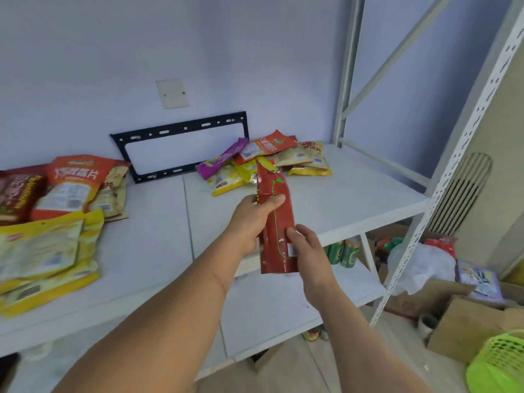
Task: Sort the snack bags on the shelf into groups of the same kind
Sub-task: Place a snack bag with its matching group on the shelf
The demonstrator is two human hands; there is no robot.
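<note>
A dark red snack bag [279, 214] is held upright above the front of the white shelf [354, 199]. My left hand [253, 219] grips its left edge, thumb across the front. My right hand [307, 248] pinches its lower right side. A mixed pile of bags lies at the back right: a purple bag [221, 161], an orange bag [265, 146], yellow bags [226, 181]. At the left lie sorted bags: yellow ones [42, 251] in front, an orange one [72, 184] and a dark red one [15, 198] behind.
A black metal bracket [181, 146] leans on the wall at the back. A perforated shelf post [442, 182] rises on the right. Green cans [344, 251] stand on the lower shelf. Cardboard boxes [465, 321] and a green basket [502, 364] are on the floor, right.
</note>
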